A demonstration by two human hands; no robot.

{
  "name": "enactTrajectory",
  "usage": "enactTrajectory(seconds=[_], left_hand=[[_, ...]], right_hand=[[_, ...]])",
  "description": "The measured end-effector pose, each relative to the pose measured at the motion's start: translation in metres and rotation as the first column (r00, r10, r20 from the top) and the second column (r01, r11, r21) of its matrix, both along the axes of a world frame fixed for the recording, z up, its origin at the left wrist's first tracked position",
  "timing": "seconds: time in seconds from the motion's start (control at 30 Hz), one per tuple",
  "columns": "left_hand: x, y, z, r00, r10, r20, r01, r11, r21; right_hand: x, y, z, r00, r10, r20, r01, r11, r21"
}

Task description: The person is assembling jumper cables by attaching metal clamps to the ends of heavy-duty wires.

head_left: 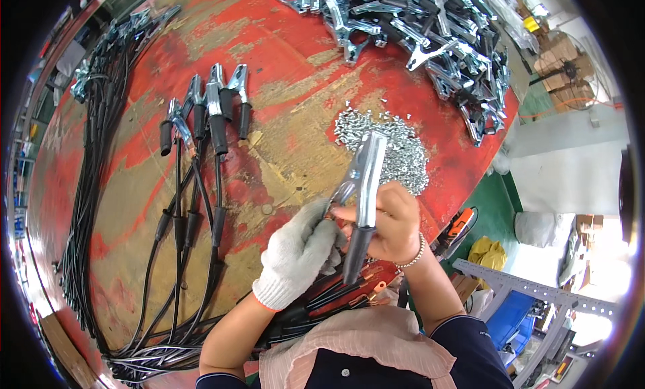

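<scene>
My left hand (295,254), in a white knit glove with an orange cuff edge, is closed at the lower part of a silver spring clamp (371,167). A copper-coloured cable end shows at its fingertips; the glove hides the rest. My bare right hand (393,221), with a beaded bracelet at the wrist, grips the clamp from the right, its index finger reaching toward the copper end. The clamp stands tilted, with a black sleeve (359,254) on its lower handle. Just beyond my hands lies a heap of small silver screws (396,154).
A large pile of clamps (416,33) covers the far right of the worn red table (282,26). Several clamps on black cables (215,113) lie left of centre. A long cable bundle (101,167) runs along the left side. More copper-ended cables (363,291) lie against my front.
</scene>
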State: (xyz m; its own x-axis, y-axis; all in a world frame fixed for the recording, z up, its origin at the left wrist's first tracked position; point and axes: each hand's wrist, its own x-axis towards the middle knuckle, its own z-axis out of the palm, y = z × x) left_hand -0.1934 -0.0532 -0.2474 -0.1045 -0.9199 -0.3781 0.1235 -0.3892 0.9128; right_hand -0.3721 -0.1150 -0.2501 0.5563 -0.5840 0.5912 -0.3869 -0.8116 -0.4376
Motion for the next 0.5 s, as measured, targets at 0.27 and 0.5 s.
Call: enactTrajectory(seconds=[0.27, 0.5], left_hand=[[0.001, 0.003, 0.001, 0.999, 0.038, -0.022, -0.038, 0.999, 0.003], [0.001, 0.004, -0.009, 0.991, 0.108, 0.074, -0.111, 0.993, 0.046]], right_hand=[[-0.001, 0.003, -0.009, 0.999, -0.029, 0.025, 0.029, 0.999, -0.016], [-0.004, 0.001, -0.007, 0.991, 0.041, 0.129, -0.043, 0.999, 0.018]])
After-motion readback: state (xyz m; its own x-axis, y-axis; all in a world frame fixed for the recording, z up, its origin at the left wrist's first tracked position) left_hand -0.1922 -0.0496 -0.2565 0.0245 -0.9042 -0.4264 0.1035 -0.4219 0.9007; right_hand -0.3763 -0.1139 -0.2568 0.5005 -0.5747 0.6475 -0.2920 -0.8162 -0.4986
